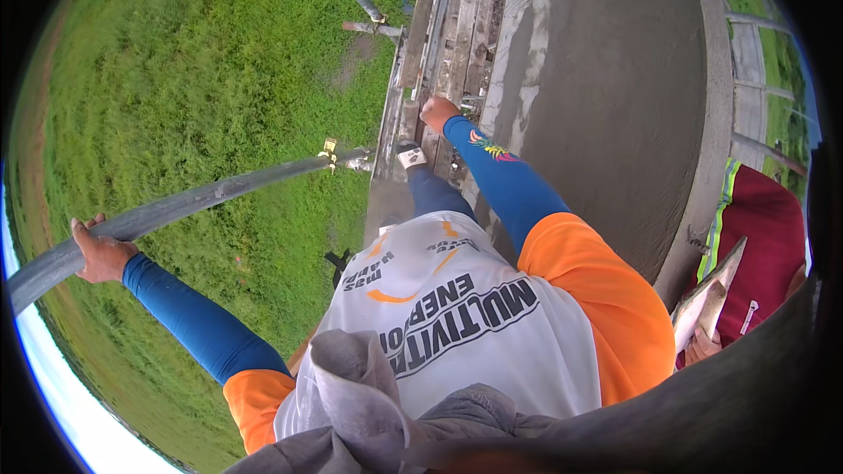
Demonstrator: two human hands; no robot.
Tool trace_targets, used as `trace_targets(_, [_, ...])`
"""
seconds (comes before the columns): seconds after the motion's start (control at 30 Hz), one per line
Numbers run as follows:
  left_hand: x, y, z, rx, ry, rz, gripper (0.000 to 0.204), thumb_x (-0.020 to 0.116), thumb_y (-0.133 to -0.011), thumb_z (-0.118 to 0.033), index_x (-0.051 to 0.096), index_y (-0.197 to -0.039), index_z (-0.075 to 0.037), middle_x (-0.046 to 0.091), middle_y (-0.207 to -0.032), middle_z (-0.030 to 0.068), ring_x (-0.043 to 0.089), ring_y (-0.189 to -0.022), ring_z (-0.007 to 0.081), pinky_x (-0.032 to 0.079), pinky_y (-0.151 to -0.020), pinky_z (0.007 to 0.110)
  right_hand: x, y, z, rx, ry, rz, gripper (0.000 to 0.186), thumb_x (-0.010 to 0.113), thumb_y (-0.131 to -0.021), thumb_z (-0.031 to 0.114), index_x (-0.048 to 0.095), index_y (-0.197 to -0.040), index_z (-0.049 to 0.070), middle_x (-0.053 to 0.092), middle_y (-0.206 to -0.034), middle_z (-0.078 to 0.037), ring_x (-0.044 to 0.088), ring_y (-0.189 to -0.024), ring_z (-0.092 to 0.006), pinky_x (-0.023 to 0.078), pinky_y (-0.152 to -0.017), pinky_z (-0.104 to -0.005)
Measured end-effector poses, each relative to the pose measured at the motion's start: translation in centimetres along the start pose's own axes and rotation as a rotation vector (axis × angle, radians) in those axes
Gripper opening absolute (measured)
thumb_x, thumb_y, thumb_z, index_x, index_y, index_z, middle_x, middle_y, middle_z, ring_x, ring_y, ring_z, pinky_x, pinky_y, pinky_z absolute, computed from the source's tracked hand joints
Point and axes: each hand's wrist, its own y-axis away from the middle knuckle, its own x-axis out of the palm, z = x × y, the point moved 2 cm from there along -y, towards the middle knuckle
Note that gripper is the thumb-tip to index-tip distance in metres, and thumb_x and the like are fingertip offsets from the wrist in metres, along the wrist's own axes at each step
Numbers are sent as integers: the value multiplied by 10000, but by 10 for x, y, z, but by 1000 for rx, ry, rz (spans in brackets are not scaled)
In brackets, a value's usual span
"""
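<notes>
Here the person stands high on a scaffold platform of worn wooden planks (448,26), looking straight down past their own white shirt and orange sleeves. The left hand (98,253) is wrapped closed around a grey metal rail pipe (211,197) that runs out over the grass (193,61) far below; judging by the outstretched arm, this hold serves as a brace against the drop. The pipe looks smooth, round and dull grey, curved by the lens, and it meets a yellowish clamp (330,150) near the left edge of the planks. The right hand (437,111) reaches down to the planks, its fingers curled; something may be in them, but I cannot tell whether they grip anything or only press on the wood. A shoe (410,155) rests on the planks just beside that arm. Along the right edge of the planks spreads a wide, smooth grey concrete surface (615,79) with a raised rim. At the far right another person in a dark red top (764,237) holds a board (707,298).
</notes>
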Motion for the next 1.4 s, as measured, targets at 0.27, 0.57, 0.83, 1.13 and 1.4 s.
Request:
trace_targets(0.27, [-3,-3,6,-20,-61,-72,530,768,-870,-120,433,-1221,95,660,-938,236,708,-767,327,616,-661,450,-19,3,-104,131,302,108,424,622,-834,262,713,-1145,-12,692,-1195,-270,662,-1136,-439,537,-989,-479])
trace_targets(0.57, [-4,0,3,77,-139,-26,541,769,-878,-150,477,-1251,112,680,-1026,234,722,-814,317,635,-701,435,-66,3,-104,-117,171,49,212,710,-831,240,762,-918,54,747,-854,-151,723,-838,-293,556,-818,-394])
trace_targets(0.83, [-4,-2,4,137,-413,-186,707,822,-829,-293,477,-1288,120,730,-977,207,703,-857,277,575,-798,432,-195,-59,-89,283,-356,134,208,656,-903,206,697,-1057,72,654,-757,-69,626,-581,-184,493,-487,-352])
trace_targets(1.13, [72,21,5,215,-591,-294,673,793,-850,-274,479,-1321,88,716,-1041,188,699,-885,266,570,-804,424,-331,-314,84,-138,-126,-17,235,687,-860,258,734,-986,66,738,-878,-161,717,-825,-318,556,-796,-431])
trace_targets(1.4, [151,84,28,30,-699,-308,645,767,-868,-257,480,-1351,60,703,-1098,172,695,-910,257,565,-810,418,-411,-369,229,-398,80,104,360,689,-875,335,698,-1129,80,722,-1090,-206,680,-1049,-388,521,-942,-468])
